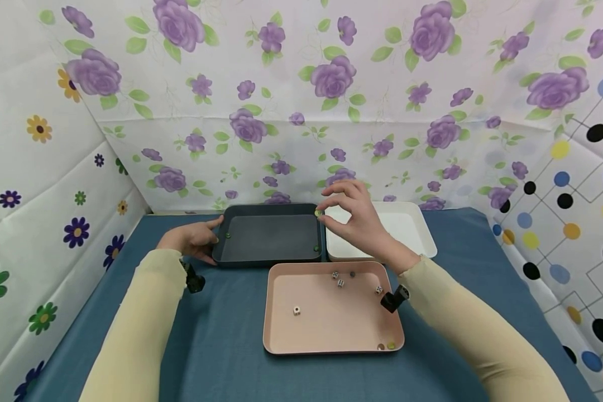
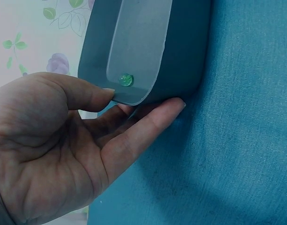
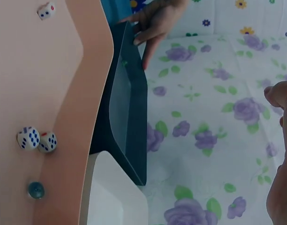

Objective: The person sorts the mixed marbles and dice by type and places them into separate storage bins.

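My left hand [image 1: 193, 239] holds the left end of a dark grey tray [image 1: 271, 207], thumb at the rim and fingers against the outer wall. Between the thumb and index finger of my right hand [image 1: 354, 218] is a small yellow-green marble [image 1: 318, 213], pinched above the dark tray's right rim; the other fingers are raised. Inside the dark tray lie a green marble [image 2: 126, 79] near the left end and another green marble [image 1: 316, 248] near the right. In the right wrist view only part of the right hand [image 3: 281, 140] shows, and its marble is hidden.
A pink tray [image 1: 326, 329] in front holds several white dice [image 1: 296, 310], a dark marble [image 1: 352, 274], a brownish marble [image 1: 381, 347] and a yellow-green marble [image 1: 391, 345]. A white tray [image 1: 407, 223] stands right of the dark one. Floral cloth [image 1: 281, 84] hangs behind the blue-covered table [image 1: 221, 335].
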Motion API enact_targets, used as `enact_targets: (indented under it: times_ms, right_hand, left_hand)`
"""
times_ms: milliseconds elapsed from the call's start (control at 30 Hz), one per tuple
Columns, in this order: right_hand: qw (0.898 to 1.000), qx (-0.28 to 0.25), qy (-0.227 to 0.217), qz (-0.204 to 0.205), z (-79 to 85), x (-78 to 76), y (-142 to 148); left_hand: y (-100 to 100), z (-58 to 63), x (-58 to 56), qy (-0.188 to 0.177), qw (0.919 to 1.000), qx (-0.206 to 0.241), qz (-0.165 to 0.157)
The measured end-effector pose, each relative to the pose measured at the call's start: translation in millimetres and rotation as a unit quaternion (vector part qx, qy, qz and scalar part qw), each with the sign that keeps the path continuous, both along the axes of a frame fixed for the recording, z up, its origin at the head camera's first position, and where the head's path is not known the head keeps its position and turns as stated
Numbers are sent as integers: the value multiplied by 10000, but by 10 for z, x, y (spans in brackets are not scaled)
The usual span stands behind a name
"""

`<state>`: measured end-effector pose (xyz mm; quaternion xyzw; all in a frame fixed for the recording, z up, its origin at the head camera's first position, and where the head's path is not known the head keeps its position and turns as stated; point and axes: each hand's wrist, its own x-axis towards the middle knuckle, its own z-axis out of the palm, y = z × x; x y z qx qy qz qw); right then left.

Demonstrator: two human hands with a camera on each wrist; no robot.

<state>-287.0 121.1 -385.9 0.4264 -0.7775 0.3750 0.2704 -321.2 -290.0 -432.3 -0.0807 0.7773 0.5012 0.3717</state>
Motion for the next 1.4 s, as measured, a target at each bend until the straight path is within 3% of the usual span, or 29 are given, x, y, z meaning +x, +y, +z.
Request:
enact_targets:
  times_ms: [367, 533, 733, 1033, 1400]
  right_hand:
    - [9950, 704, -58, -703, -193, -363, -53]
    - [9804, 1557, -432, -1124, -360, -454, -94]
    - [9513, 2574, -1013, -1358, -565, -444, -150]
    - [9323, 3182, -1009, -1390, -726, -417, -206]
    - [9297, 3279, -1004, -1346, -779, -405, -221]
  left_hand:
    - [17, 9, 8, 6, 10000, -23, -1]
    - [19, 20, 3, 39, 10000, -33, -20]
    - [21, 16, 6, 24, 10000, -57, -20]
    - [20, 1, 4, 18, 10000, -51, 17]
    - [-8, -14, -6, -5, 10000, -66, 31]
